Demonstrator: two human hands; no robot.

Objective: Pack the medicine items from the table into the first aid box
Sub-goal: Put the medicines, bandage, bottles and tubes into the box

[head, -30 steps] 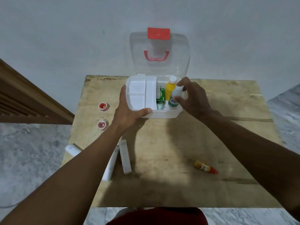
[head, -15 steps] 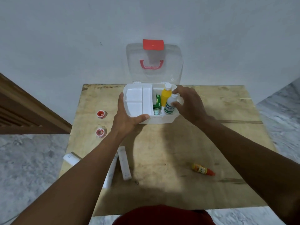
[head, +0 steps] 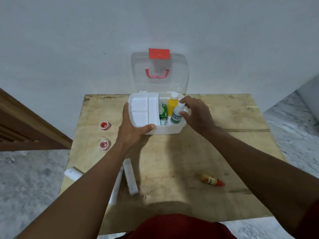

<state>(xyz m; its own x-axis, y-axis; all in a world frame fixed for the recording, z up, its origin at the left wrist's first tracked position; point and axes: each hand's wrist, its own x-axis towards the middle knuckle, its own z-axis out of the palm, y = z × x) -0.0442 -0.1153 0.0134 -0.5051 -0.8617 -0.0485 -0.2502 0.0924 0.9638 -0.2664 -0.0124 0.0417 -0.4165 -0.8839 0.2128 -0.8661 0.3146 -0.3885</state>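
Note:
A white first aid box (head: 165, 130) stands open at the table's far edge, its clear lid (head: 159, 71) leaning on the wall. My left hand (head: 133, 128) grips the box's front left corner. My right hand (head: 196, 114) holds a white bottle with a green label (head: 177, 114) upright in the box's right section. Beside the white bottle stand a yellow bottle (head: 172, 105) and a green carton (head: 163, 112). On the table lie a small orange bottle with a red cap (head: 212, 180), two red-lidded pots (head: 105, 125) (head: 104, 145) and white tubes (head: 131, 176).
The wooden table (head: 181, 161) stands against a pale wall. A white roll (head: 73, 173) lies at its left front edge. A wooden frame (head: 25, 128) is on the left. The box's white tray (head: 144, 109) covers its left part.
The camera has tilted, so everything sits lower in the frame. The white bottle has sunk slightly deeper into the box under my right hand. My left hand has kept its grip.

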